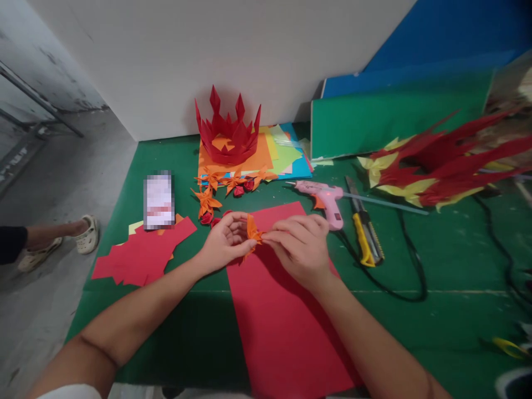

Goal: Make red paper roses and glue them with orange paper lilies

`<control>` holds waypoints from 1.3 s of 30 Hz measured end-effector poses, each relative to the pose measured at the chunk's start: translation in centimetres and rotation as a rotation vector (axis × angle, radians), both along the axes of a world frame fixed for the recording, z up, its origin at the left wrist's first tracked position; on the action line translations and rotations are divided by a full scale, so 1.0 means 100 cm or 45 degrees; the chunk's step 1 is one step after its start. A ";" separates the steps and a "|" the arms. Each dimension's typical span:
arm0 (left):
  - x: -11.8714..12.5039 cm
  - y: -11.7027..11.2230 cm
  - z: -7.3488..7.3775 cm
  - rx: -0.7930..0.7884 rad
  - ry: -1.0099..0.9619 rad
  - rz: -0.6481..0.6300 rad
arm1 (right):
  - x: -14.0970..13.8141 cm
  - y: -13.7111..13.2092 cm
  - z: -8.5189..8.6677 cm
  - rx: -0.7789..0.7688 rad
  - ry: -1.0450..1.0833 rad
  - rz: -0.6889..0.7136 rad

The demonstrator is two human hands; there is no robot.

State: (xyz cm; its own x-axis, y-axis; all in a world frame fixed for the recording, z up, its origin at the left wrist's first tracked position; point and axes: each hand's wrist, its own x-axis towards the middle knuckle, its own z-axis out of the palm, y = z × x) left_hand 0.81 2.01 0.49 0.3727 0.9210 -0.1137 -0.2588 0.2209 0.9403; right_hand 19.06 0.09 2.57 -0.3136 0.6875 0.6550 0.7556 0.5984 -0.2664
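Observation:
My left hand point(229, 241) is closed around one side of an orange paper flower point(253, 234), with the thumb pressing its lower petals. Fingertips of my right hand point(302, 244) pinch the flower's right side. Both hands hover over a large red paper sheet point(286, 321) on the green table. Just behind them, several orange paper flowers point(206, 203) and small red paper roses point(238, 190) lie in a loose curve. A pink glue gun point(324, 195) rests to the right, its nozzle pointing left and a clear glue stick in its back.
A red paper crown point(228, 138) stands on stacked coloured paper point(274, 155). A yellow utility knife point(366, 233) lies beside the glue gun's black cord point(419, 282). At left are red paper pieces point(141, 257) and a phone point(159, 199). A red-and-yellow paper headdress point(432, 166) sits at right. Someone's foot point(85, 230) shows on the floor.

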 end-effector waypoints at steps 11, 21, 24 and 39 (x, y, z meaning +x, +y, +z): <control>-0.015 0.008 0.008 0.594 0.498 0.296 | 0.012 0.005 0.001 0.053 0.039 -0.089; -0.054 0.050 0.001 0.868 1.527 0.725 | 0.024 0.017 -0.007 0.037 0.015 -0.191; -0.053 0.048 -0.003 0.834 1.574 0.669 | 0.025 0.018 -0.009 0.005 0.002 -0.194; -0.049 0.043 -0.003 1.351 0.990 0.760 | 0.068 0.032 -0.018 -0.255 0.043 -0.768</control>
